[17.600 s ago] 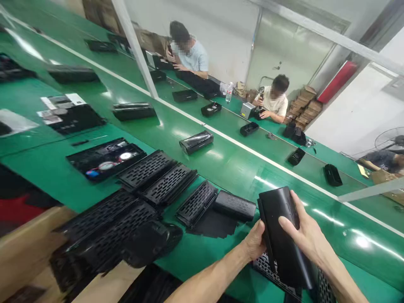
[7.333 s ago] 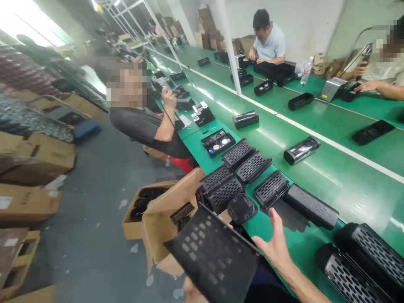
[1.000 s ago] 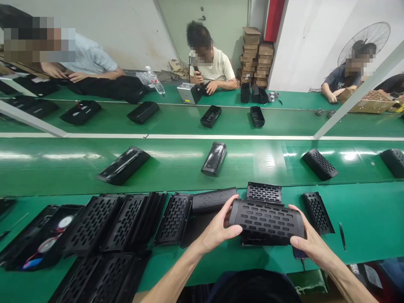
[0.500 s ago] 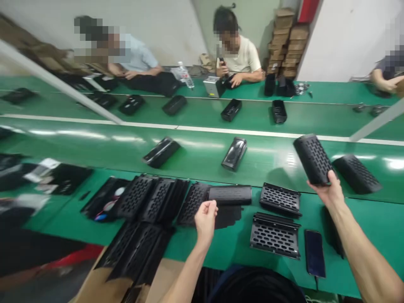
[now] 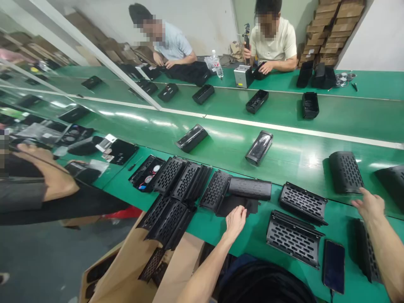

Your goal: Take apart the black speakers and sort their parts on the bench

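- Right hand (image 5: 370, 205): fingers spread and loose, nothing in their grasp; at the near right corner of the perforated black housing (image 5: 346, 172). Cannot tell if a fingertip touches it.
- That housing sits on the green belt (image 5: 299, 168), slotted face showing, near the table edge. Another dark housing (image 5: 393, 185) lies to its right, cut by the frame.
- Left hand (image 5: 236, 221): fingers curled inward, over the near edge of the dark flat sheets (image 5: 232, 205). Cannot tell whether they pinch or touch anything.
- Beyond the sheets, a grey-black cover (image 5: 249, 188) lies lengthwise; a slotted panel (image 5: 215, 190) is at its left.
- Between the 2 hands, on the green table (image 5: 205, 227): 2 slotted panels, the far panel (image 5: 304, 202) and the near panel (image 5: 293, 240), just beside each other.
- Phone (image 5: 333, 265), dark screen up, right of the near panel; cable at its lower end.
- Slotted black piece (image 5: 368, 252) partly behind the right forearm.
- Left: grouped slotted panels (image 5: 179, 185), then an open case (image 5: 147, 173) with round parts and coloured wires.
- Farther along the belt: 2 glossy housings, left (image 5: 192, 138) and right (image 5: 259, 148), well apart.
- Across the line: a co-worker in light blue (image 5: 173, 42); another in cream (image 5: 277, 46), 1 hand gripping an upright tool (image 5: 247, 40).
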